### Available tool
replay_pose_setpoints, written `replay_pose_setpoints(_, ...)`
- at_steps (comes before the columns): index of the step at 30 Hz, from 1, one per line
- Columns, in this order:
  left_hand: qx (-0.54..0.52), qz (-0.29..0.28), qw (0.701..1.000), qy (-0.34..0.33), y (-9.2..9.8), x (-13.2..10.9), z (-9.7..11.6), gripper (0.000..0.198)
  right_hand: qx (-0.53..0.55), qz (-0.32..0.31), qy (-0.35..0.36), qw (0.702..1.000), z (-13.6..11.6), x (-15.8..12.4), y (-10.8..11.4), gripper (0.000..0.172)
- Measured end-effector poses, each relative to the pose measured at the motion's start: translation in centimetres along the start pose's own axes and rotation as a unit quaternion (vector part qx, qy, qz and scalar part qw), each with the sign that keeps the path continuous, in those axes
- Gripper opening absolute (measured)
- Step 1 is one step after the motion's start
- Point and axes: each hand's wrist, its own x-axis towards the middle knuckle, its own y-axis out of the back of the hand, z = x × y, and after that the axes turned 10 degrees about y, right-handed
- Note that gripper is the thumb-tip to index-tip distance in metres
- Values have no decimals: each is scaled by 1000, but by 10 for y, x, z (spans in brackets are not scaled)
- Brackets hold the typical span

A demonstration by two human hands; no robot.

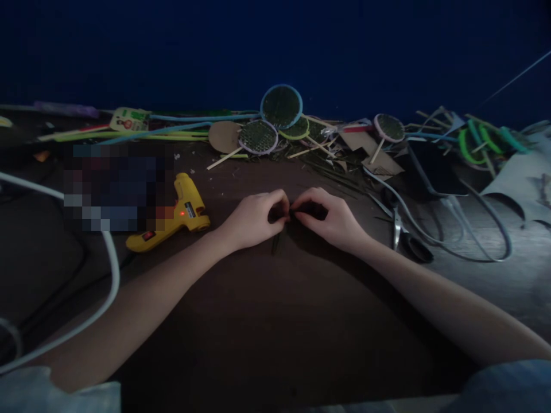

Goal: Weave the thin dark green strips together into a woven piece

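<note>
Slender dark green strip, leaf-like (276,244), sits at the middle of the dark brown table (293,321), its lower end showing beneath your left hand (258,218). Your left thumb and forefinger pinch narrowly, apparently on its upper part; your right hand (333,221) mirrors that, tips closed on a tiny dark bit (291,212) just beside the left tips. Cannot tell whether bit and strip are one piece. Holding the tips so close probably gives you fine control over something so small; wrists low, likely for steadiness. Strip looks thin, dull, narrow; light too dim for texture or edges. Just left of your left hand, a yellow plastic glue gun (183,221) lies on its side, red light lit, presumably laid there for easy reach. Right of your right hand, silver-bladed scissors with black handles (396,229) rest open near a looped pale grey cable (508,241). Beyond, a black flat phone-like device (439,169). Along the back, amid sticks and scraps: a blue-rimmed dark green disc (282,106) and a lilac-rimmed disc with a netted face (258,137), perhaps pushed there to free your working space.
</note>
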Motion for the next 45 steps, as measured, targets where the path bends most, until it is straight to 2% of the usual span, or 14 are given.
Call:
replay_pose_setpoints(11,-8,4,1000,8,0,0,2,6,3,-9,9,1000,2,0,0,20)
replay_pose_setpoints(17,-28,-2,1000,5,2,-2,2,11,-9,6,-26,1000,4,1,0,18)
replay_pose_setpoints(22,22,2,1000,-11,0,-1,1,11,-6,28,-56,998,8,1,-3,20)
replay_pose_setpoints(28,42,5,999,-19,0,1,-1,17,18,39,-73,996,4,2,1,8)
replay_pose_setpoints(31,41,5,999,-18,0,1,-1,17,15,23,-65,997,3,2,2,8)
replay_pose_setpoints(35,36,4,999,-20,-1,1,-3,16,-37,7,-20,999,5,2,-1,4)
replay_pose_setpoints(38,37,3,999,-21,-1,1,-4,15,-63,-6,2,998,7,2,-2,7)
replay_pose_setpoints(45,46,-2,999,-29,1,0,-3,11,-67,-7,-2,998,7,1,-1,7)
